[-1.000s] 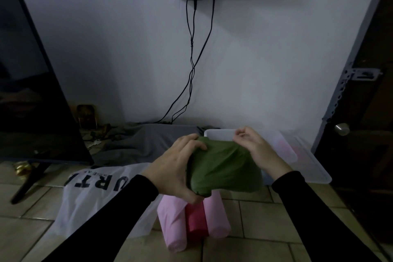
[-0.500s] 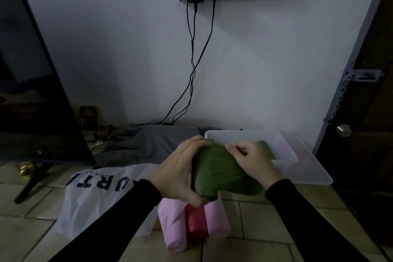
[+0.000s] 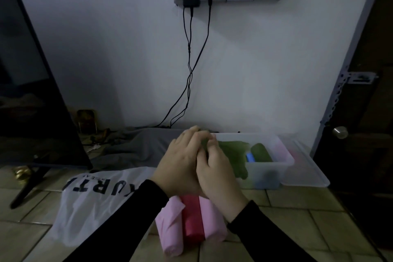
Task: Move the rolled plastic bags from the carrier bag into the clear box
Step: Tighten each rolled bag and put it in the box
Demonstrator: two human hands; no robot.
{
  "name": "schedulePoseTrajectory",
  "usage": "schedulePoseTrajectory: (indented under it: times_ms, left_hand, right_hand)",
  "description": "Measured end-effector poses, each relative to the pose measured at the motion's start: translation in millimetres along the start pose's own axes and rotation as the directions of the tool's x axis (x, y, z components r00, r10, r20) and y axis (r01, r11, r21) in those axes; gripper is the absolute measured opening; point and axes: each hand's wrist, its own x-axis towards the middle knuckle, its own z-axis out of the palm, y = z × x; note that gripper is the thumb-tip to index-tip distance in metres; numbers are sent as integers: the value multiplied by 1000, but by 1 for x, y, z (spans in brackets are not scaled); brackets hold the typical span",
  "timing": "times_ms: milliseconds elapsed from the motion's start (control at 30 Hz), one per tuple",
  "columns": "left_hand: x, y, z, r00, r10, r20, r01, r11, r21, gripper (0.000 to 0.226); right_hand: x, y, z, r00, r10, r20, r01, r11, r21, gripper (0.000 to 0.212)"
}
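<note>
My left hand point(image 3: 180, 161) and my right hand point(image 3: 219, 174) are pressed side by side, their fingers curled over the near end of a green plastic bag point(image 3: 234, 155). The bag's far part hangs over the left end of the clear box point(image 3: 287, 156). Inside the box lie a green roll point(image 3: 261, 152) and something blue point(image 3: 250, 157). Two pink rolls point(image 3: 170, 227) point(image 3: 213, 219) and a red roll point(image 3: 192, 217) lie together on the floor under my wrists. The white carrier bag point(image 3: 95, 195) lies flat to their left.
The box's clear lid point(image 3: 308, 173) lies on the floor at its right. A dark screen on a stand point(image 3: 27, 91) fills the left. Grey cloth point(image 3: 136, 147) lies by the wall, and cables point(image 3: 189, 70) hang from sockets. A dark door point(image 3: 361, 134) is at the right.
My hands have closed together and carried the green bag down and to the right; it is more bunched, and its far end now lies over the box.
</note>
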Motion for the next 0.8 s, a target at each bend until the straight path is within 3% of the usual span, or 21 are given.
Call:
schedulePoseTrajectory:
  times_ms: [100, 167, 267, 367, 533, 633, 733, 800]
  left_hand:
    - [2, 5, -12, 998, 20, 55, -19, 1000, -15, 100]
    - [3, 8, -18, 997, 46, 56, -42, 997, -68, 99]
    - [2, 11, -21, 999, 24, 37, -15, 976, -216, 92]
    - [-1, 14, -20, 997, -75, 13, 72, 877, -474, 92]
    - [-2, 18, -6, 976, -210, 55, 189, 700, -688, 96]
    - [-1, 11, -4, 966, -183, 181, 255, 785, -564, 109]
    - [5, 16, -6, 949, -123, 289, 164, 979, -123, 127]
    - [8, 22, -2, 971, -59, 233, 35, 994, 105, 128]
  right_hand:
    - [10, -1, -13, 995, 102, 11, -103, 992, 74, 34]
    - [13, -3, -20, 981, 181, 69, -192, 953, 235, 26]
    - [8, -8, -29, 900, 339, 274, -436, 728, 530, 28]
    - [4, -11, -37, 826, 370, 426, -564, 526, 636, 40]
    - [4, -10, -41, 799, 294, 525, -601, 389, 698, 39]
    - [8, -3, -41, 846, 330, 419, -533, 522, 666, 36]
    - [11, 7, -40, 915, 324, 239, -395, 834, 384, 37]
    - [11, 9, -39, 942, 283, 179, -316, 928, 197, 36]
